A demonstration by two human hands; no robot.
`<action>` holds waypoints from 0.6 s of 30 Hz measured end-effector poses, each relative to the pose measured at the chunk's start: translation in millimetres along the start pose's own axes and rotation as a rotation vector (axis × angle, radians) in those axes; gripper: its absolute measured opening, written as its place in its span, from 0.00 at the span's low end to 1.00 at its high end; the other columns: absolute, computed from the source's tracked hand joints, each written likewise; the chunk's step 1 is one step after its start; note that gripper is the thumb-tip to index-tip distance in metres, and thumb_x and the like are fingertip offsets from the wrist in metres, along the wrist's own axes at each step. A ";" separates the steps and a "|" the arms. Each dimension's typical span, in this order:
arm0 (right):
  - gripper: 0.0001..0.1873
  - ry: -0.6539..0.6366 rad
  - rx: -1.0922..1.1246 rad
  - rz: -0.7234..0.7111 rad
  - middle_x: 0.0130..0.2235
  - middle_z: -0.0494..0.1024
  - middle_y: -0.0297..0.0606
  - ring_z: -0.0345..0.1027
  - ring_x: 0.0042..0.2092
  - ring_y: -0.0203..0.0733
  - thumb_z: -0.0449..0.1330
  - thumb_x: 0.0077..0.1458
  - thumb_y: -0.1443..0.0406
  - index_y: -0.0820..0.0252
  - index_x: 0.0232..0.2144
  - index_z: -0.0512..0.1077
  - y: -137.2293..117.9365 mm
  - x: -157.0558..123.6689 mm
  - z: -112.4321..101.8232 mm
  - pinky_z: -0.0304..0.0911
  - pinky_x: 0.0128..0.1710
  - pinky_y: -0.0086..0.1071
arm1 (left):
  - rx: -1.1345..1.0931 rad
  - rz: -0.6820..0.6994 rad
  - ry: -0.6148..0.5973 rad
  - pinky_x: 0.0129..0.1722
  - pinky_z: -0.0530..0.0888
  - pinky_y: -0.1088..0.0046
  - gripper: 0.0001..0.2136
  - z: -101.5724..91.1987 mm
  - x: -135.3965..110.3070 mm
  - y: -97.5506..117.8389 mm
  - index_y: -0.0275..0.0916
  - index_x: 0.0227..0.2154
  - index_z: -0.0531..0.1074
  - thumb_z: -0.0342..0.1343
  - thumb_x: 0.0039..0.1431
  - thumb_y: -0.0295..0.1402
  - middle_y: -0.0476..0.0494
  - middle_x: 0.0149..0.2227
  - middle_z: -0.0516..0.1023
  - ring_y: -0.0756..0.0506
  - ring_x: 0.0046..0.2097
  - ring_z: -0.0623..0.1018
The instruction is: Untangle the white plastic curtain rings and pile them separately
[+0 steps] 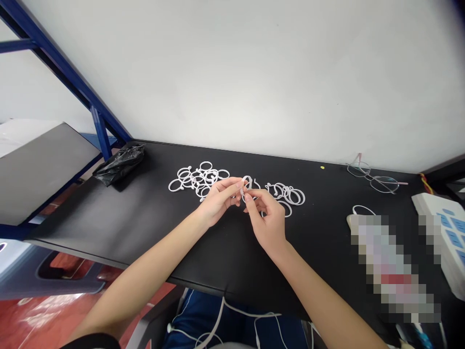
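Note:
Between my two hands, above the middle of the black table, is a white ring, probably plastic, with a small gap or clasp hidden by the fingers. My left hand pinches its left side between thumb and forefinger. On its lower right side, my right hand grips it with thumb and fingertips. Behind the left hand lies a loose pile of white rings with small knobs on them. A second group of white rings lies beyond the right hand, partly covered by it.
A crumpled black plastic bag lies at the table's left end. Eyeglasses rest by the wall at the right. Nearer stand a blurred-out phone-like object and a white power strip. White cables hang over my lap.

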State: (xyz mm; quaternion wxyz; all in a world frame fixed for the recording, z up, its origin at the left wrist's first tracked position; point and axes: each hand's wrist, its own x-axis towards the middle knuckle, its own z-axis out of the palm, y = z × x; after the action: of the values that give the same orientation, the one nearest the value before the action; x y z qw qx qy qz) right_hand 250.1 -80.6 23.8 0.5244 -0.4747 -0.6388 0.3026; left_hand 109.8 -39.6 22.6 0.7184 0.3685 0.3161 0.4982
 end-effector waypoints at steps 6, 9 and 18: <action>0.07 0.038 -0.003 -0.007 0.42 0.78 0.40 0.72 0.30 0.36 0.56 0.61 0.63 0.57 0.38 0.73 0.4 0.6 0.6 0.71 0.27 0.30 | 0.005 0.014 0.002 0.25 0.69 0.81 0.10 0.4 -0.1 -0.5 0.36 0.35 0.78 0.64 0.52 0.37 0.49 0.30 0.74 0.57 0.26 0.69; 0.06 0.042 0.007 -0.008 0.42 0.78 0.40 0.72 0.30 0.36 0.57 0.61 0.63 0.57 0.38 0.73 1.2 0.7 0.8 0.71 0.27 0.30 | 0.009 0.020 0.003 0.25 0.69 0.81 0.10 0.4 0.0 -0.8 0.36 0.34 0.78 0.65 0.52 0.37 0.49 0.30 0.74 0.57 0.26 0.69; 0.06 0.021 0.042 -0.038 0.41 0.78 0.39 0.73 0.30 0.35 0.57 0.60 0.65 0.57 0.38 0.73 -1.3 0.1 1.3 0.72 0.28 0.31 | 0.009 0.012 -0.015 0.25 0.69 0.81 0.09 1.3 -1.1 -0.9 0.37 0.34 0.78 0.64 0.52 0.36 0.49 0.31 0.75 0.57 0.26 0.69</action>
State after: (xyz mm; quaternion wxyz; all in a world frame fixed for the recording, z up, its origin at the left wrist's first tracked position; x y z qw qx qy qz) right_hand 248.5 -80.9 24.7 0.5466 -0.4546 -0.6356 0.3010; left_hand 111.0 -41.2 22.6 0.7161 0.3770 0.3109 0.4983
